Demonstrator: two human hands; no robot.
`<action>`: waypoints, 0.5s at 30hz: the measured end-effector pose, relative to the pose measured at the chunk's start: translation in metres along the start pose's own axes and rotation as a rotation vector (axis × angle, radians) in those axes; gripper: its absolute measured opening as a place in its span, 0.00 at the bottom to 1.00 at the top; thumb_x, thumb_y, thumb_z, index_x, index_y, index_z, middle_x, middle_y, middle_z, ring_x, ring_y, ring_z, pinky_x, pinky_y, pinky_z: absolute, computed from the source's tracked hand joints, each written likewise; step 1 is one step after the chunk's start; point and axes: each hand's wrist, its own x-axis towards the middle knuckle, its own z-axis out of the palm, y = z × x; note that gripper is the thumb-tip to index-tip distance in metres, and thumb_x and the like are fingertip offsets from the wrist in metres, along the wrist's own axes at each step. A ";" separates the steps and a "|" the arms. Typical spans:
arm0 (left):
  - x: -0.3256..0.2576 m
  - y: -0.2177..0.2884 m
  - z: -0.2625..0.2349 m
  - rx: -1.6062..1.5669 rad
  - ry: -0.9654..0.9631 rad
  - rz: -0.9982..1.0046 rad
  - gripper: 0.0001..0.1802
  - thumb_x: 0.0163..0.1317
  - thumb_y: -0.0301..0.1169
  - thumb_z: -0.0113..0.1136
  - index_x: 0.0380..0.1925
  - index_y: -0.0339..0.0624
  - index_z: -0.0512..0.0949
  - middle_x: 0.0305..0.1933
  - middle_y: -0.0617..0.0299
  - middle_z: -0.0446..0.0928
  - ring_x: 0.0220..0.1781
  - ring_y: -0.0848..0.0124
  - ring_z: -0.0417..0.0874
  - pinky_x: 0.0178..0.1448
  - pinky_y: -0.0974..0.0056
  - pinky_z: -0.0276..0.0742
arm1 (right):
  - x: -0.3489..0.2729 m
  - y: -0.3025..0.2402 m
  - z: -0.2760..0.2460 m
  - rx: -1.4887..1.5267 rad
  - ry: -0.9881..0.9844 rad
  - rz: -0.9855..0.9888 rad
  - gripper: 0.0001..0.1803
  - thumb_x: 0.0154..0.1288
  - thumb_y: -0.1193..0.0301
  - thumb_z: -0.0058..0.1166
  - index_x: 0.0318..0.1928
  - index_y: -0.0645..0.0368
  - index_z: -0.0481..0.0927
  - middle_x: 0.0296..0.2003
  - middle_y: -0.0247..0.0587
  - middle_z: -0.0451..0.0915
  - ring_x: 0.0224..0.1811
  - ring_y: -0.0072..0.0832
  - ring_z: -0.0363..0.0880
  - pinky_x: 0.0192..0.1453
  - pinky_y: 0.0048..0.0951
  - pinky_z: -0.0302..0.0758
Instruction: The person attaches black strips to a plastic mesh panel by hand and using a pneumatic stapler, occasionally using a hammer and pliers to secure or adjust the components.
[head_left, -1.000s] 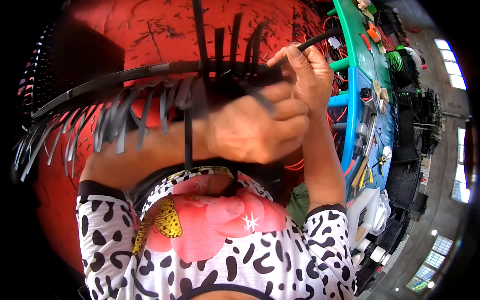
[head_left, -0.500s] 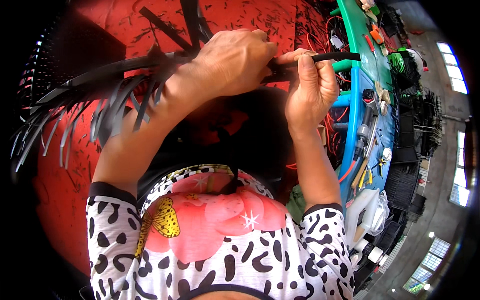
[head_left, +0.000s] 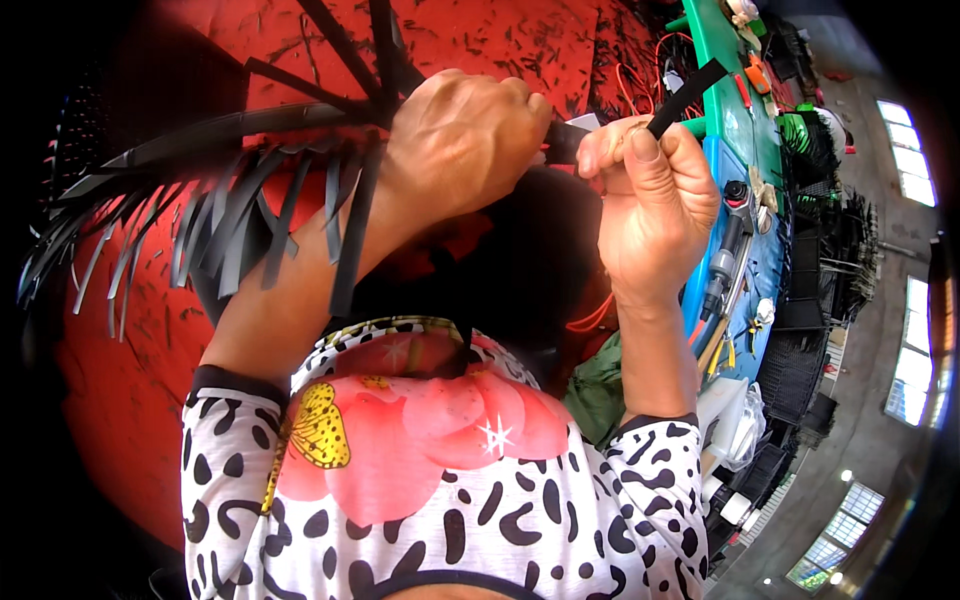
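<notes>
My left hand [head_left: 460, 135] is closed around the dark edge of a black piece with loose flat strips, its fingertips partly hidden. From under this hand a long black band [head_left: 215, 122] curves away left, with a fringe of strips [head_left: 240, 215] hanging across my left forearm. Several more strips [head_left: 385, 50] stick up beyond the hand. Just to the right, my right hand [head_left: 660, 215] pinches a flat black strip [head_left: 690, 98] between thumb and fingers; its free end slants up and right. A short dark piece shows between the two hands.
Red surface [head_left: 480, 40] with black scraps lies beyond my hands. On the right stand a green plastic top [head_left: 722, 60] and a blue one [head_left: 765, 255], holding a grey-and-black tool [head_left: 725, 265], pliers and a clear plastic bag [head_left: 740, 430]. Black woven goods [head_left: 800, 360] are piled farther right.
My right hand has moved right and slightly down, away from the left. The strip in it now points more steeply upward. The fringe has swung over my left forearm.
</notes>
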 end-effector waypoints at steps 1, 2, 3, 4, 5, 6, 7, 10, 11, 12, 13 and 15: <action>-0.001 0.001 0.002 0.003 0.032 0.016 0.14 0.48 0.38 0.65 0.26 0.42 0.73 0.26 0.60 0.73 0.34 0.61 0.79 0.38 0.58 0.73 | 0.001 -0.003 -0.002 -0.081 -0.019 0.014 0.11 0.67 0.77 0.49 0.26 0.65 0.69 0.21 0.38 0.75 0.25 0.22 0.73 0.35 0.23 0.71; -0.003 0.001 0.003 0.007 0.064 0.031 0.14 0.48 0.38 0.64 0.27 0.41 0.73 0.26 0.60 0.73 0.34 0.61 0.79 0.38 0.58 0.73 | 0.003 -0.004 -0.002 -0.162 -0.039 0.029 0.11 0.67 0.77 0.49 0.25 0.65 0.69 0.21 0.38 0.75 0.25 0.22 0.73 0.35 0.22 0.71; -0.003 0.002 0.002 0.004 0.063 0.035 0.14 0.48 0.38 0.64 0.27 0.41 0.73 0.26 0.60 0.73 0.34 0.61 0.79 0.38 0.58 0.73 | 0.010 -0.002 0.000 -0.175 -0.047 -0.044 0.12 0.67 0.74 0.49 0.25 0.63 0.70 0.21 0.37 0.76 0.23 0.17 0.70 0.30 0.19 0.67; -0.003 0.003 0.001 -0.017 0.072 0.043 0.13 0.49 0.37 0.64 0.26 0.41 0.73 0.26 0.60 0.73 0.34 0.61 0.78 0.39 0.58 0.72 | 0.020 -0.001 -0.002 -0.179 -0.043 -0.045 0.12 0.67 0.74 0.49 0.25 0.63 0.70 0.21 0.37 0.76 0.23 0.17 0.70 0.30 0.19 0.67; -0.004 0.003 0.000 -0.038 0.080 0.052 0.12 0.50 0.37 0.63 0.26 0.41 0.73 0.26 0.60 0.73 0.34 0.61 0.78 0.39 0.58 0.72 | 0.031 0.000 -0.005 -0.325 -0.088 -0.055 0.12 0.67 0.73 0.48 0.25 0.63 0.71 0.21 0.36 0.77 0.21 0.15 0.67 0.28 0.18 0.64; -0.005 0.002 0.000 -0.038 0.077 0.056 0.12 0.50 0.37 0.63 0.26 0.41 0.73 0.26 0.60 0.73 0.34 0.61 0.78 0.39 0.58 0.72 | 0.041 0.004 -0.008 -0.468 -0.133 -0.064 0.13 0.67 0.72 0.48 0.24 0.62 0.72 0.21 0.35 0.78 0.20 0.12 0.65 0.25 0.17 0.61; -0.005 0.002 0.003 -0.009 0.102 0.056 0.12 0.51 0.36 0.63 0.26 0.41 0.73 0.26 0.60 0.73 0.34 0.61 0.78 0.39 0.59 0.72 | 0.050 0.012 -0.010 -0.335 -0.149 -0.024 0.10 0.67 0.73 0.48 0.28 0.64 0.71 0.23 0.43 0.74 0.26 0.27 0.74 0.34 0.27 0.71; -0.006 0.001 0.005 0.015 0.123 0.055 0.11 0.52 0.36 0.62 0.26 0.41 0.74 0.26 0.59 0.73 0.33 0.62 0.78 0.39 0.59 0.72 | 0.071 0.010 0.004 -0.724 -0.121 0.150 0.13 0.61 0.71 0.53 0.22 0.64 0.72 0.17 0.35 0.75 0.21 0.22 0.72 0.24 0.27 0.67; -0.006 0.000 0.005 0.010 0.122 0.051 0.10 0.52 0.36 0.62 0.26 0.42 0.74 0.26 0.59 0.73 0.33 0.62 0.78 0.39 0.59 0.72 | 0.077 0.017 0.003 -0.772 -0.189 0.111 0.14 0.60 0.70 0.53 0.21 0.65 0.72 0.16 0.38 0.73 0.20 0.23 0.71 0.24 0.28 0.66; -0.006 0.000 0.007 0.006 0.115 0.055 0.10 0.52 0.36 0.62 0.26 0.42 0.74 0.26 0.59 0.73 0.33 0.62 0.78 0.39 0.59 0.72 | 0.084 0.029 -0.001 -0.821 -0.254 0.075 0.14 0.60 0.69 0.54 0.21 0.65 0.71 0.15 0.40 0.71 0.19 0.24 0.70 0.24 0.29 0.65; -0.006 0.001 0.007 0.013 0.125 0.063 0.10 0.51 0.35 0.62 0.27 0.41 0.75 0.26 0.59 0.73 0.33 0.61 0.78 0.39 0.59 0.72 | 0.089 0.039 -0.005 -0.897 -0.287 0.015 0.15 0.58 0.68 0.54 0.20 0.66 0.71 0.15 0.46 0.69 0.19 0.27 0.69 0.25 0.31 0.65; -0.005 0.001 0.007 0.019 0.129 0.073 0.10 0.51 0.35 0.62 0.28 0.41 0.75 0.26 0.59 0.74 0.32 0.60 0.78 0.39 0.59 0.72 | 0.097 0.057 -0.016 -0.933 -0.410 0.088 0.15 0.57 0.68 0.55 0.20 0.65 0.71 0.15 0.48 0.70 0.19 0.29 0.70 0.25 0.33 0.66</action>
